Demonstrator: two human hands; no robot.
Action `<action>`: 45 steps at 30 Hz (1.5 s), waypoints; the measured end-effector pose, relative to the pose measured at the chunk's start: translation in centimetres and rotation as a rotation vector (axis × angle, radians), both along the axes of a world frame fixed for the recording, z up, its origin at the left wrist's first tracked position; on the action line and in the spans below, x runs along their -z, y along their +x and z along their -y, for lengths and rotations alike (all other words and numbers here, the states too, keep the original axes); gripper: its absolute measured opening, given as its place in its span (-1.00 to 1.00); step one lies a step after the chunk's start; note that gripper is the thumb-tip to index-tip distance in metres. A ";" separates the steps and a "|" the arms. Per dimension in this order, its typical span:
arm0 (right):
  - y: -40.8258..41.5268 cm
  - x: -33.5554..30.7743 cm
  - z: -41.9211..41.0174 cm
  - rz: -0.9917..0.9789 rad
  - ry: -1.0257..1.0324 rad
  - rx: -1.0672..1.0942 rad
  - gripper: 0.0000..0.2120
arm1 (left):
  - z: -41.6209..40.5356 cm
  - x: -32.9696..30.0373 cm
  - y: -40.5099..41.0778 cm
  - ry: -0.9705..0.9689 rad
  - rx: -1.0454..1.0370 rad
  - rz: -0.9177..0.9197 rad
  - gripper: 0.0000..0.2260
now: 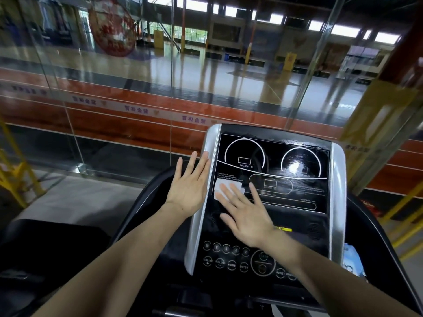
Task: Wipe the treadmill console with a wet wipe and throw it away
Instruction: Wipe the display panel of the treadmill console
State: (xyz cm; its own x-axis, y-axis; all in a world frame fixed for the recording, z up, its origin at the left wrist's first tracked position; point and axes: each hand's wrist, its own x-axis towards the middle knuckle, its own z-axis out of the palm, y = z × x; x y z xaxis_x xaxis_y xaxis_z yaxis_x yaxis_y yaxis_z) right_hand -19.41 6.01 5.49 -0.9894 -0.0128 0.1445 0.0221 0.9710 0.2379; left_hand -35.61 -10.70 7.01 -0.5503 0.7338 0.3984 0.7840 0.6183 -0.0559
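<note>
two hands at the treadmill console [272,179]: right hand [247,213], fingers straight, presses the wet wipe [225,187] flat on the lower-left display; left hand [190,181], fingers spread, rests against the silver side trim [201,202].

The right hand [248,216] presses a white wet wipe [225,187] flat against the black treadmill console [297,193] — fingers spread — while the left hand [191,187], fingers straight, rests at its silver left trim [201,195].
</note>
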 end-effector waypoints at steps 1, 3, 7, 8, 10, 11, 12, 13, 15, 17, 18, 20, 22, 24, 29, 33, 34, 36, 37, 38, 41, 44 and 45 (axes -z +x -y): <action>-0.1 -0.2 -0.5 0.009 0.017 -0.010 -0.43 | -0.1 0.0 0.1 0.005 0.004 -0.007 -0.42; -1.6 -1.9 -2.5 -0.048 0.065 0.013 -0.43 | -0.3 -0.4 0.1 0.024 0.015 -0.021 -0.43; -5.1 -6.7 -6.3 -0.114 0.029 0.203 -0.40 | -1.0 -1.1 0.2 0.043 0.038 -0.027 -0.43; -5.1 -6.7 -6.3 -0.122 0.015 0.208 -0.40 | -1.3 -1.1 0.2 0.043 0.047 -0.026 -0.43; -3.7 -5.0 -5.1 -0.134 -0.012 0.178 -0.40 | -1.7 -1.0 0.2 0.053 0.063 -0.015 -0.44; -2.3 -3.6 -4.4 -0.128 -0.007 0.150 -0.40 | -1.8 -0.8 0.3 0.062 0.065 -0.012 -0.44; -0.9 -2.1 -3.6 -0.113 -0.003 0.122 -0.41 | -2.0 -0.6 0.3 0.069 0.066 -0.010 -0.44; 0.5 -0.7 -2.9 -0.095 -0.010 0.093 -0.42 | -2.1 -0.5 0.2 0.074 0.068 -0.007 -0.44; 2.1 0.7 -2.4 -0.055 -0.013 0.050 -0.43 | -2.1 -0.3 0.1 0.081 0.066 -0.011 -0.44; 1.6 -0.4 -3.4 -0.029 0.025 0.050 -0.44 | -2.2 -0.4 0.2 0.080 0.058 -0.023 -0.43; 0.7 -1.5 -4.2 -0.041 0.047 0.070 -0.43 | -2.2 -0.4 0.2 0.078 0.057 -0.029 -0.43; -1.5 -4.4 -6.0 -0.082 0.031 0.171 -0.38 | -2.4 -0.5 0.3 0.077 0.058 -0.046 -0.43; -3.3 -6.6 -7.2 -0.103 -0.020 0.250 -0.34 | -2.7 -0.6 0.4 0.080 0.070 -0.071 -0.42; -3.2 -6.4 -7.0 -0.111 -0.054 0.248 -0.35 | -3.2 -0.7 0.6 0.086 0.080 -0.079 -0.41; 3.2 0.2 -3.7 -0.078 -0.036 0.132 -0.42 | -3.4 -0.3 0.6 0.104 0.085 -0.075 -0.40; 3.4 -0.6 -5.1 -0.008 0.008 0.098 -0.43 | -3.5 -0.2 0.5 0.108 0.089 -0.065 -0.41; 2.5 -1.7 -5.9 -0.035 0.033 0.118 -0.42 | -3.5 -0.3 0.4 0.111 0.085 -0.062 -0.41; -0.1 -4.5 -7.5 -0.087 -0.011 0.215 -0.42 | -3.7 -0.5 0.3 0.112 0.083 -0.058 -0.42; -1.3 -5.7 -8.1 -0.101 -0.048 0.259 -0.43 | -3.8 -0.6 0.4 0.108 0.088 -0.056 -0.42; -2.1 -6.4 -8.3 -0.116 -0.078 0.284 -0.44 | -4.0 -0.6 0.5 0.104 0.096 -0.059 -0.42; -1.2 -5.1 -7.3 -0.132 -0.116 0.280 -0.43 | -4.3 -0.6 1.0 0.090 0.105 -0.078 -0.42; 3.4 -0.9 -4.9 -0.114 -0.102 0.226 -0.43 | -4.7 -0.5 1.6 0.071 0.118 -0.101 -0.42; 4.7 0.2 -4.3 -0.082 -0.107 0.212 -0.44 | -4.8 -0.5 1.7 0.065 0.131 -0.102 -0.42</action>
State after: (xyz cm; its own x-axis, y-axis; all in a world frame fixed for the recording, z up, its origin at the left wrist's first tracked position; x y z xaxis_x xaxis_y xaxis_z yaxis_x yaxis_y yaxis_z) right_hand -14.71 10.34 5.26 -0.9533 0.2134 0.2139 0.2430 0.9622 0.1229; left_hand -33.88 -5.86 7.55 -0.4061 0.7675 0.4961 0.8501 0.5164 -0.1030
